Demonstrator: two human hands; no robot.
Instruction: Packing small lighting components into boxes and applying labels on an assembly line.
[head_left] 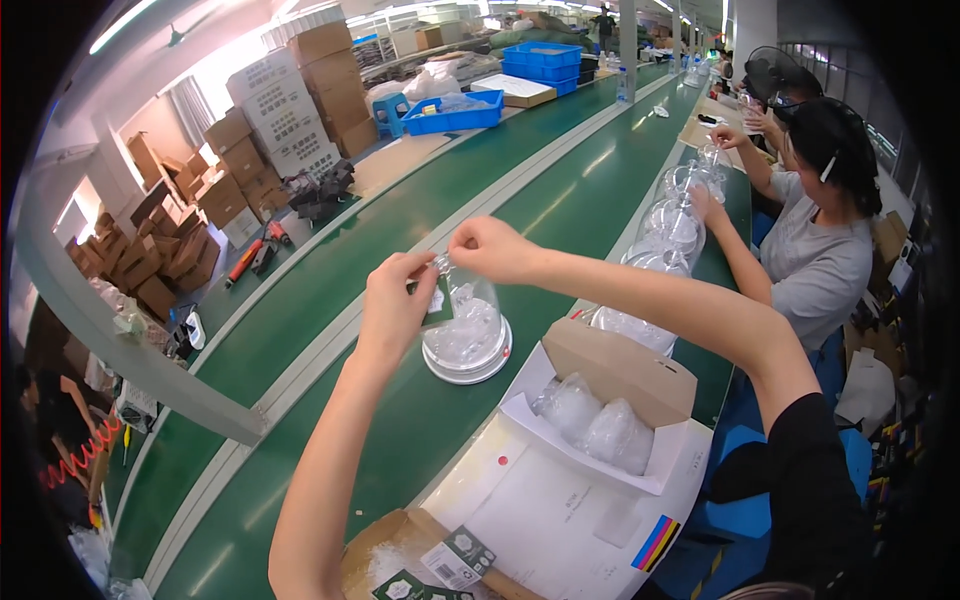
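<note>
A clear plastic dome (482,291) on a round white base (468,372) stands upright on the green belt, crumpled clear film inside it. My left hand (396,298) and my right hand (488,250) meet at its top, fingertips pinched close together. Whatever thin thing they grip there is too small to make out. A dark green tag (440,303) hangs beside the dome, just under my left fingers. Nearer me, an open white box (585,455) holds bubble-wrapped pieces (592,418). More green tags (460,556) lie in a cardboard tray at the lower edge.
A white carton (560,520) lies under the open box. Several clear domes (668,225) line the belt's right side, where a co-worker (825,220) handles one. A grey post (150,370) rises at the left. Blue crates (455,112) and stacked cartons (285,105) stand beyond the green belt (555,215).
</note>
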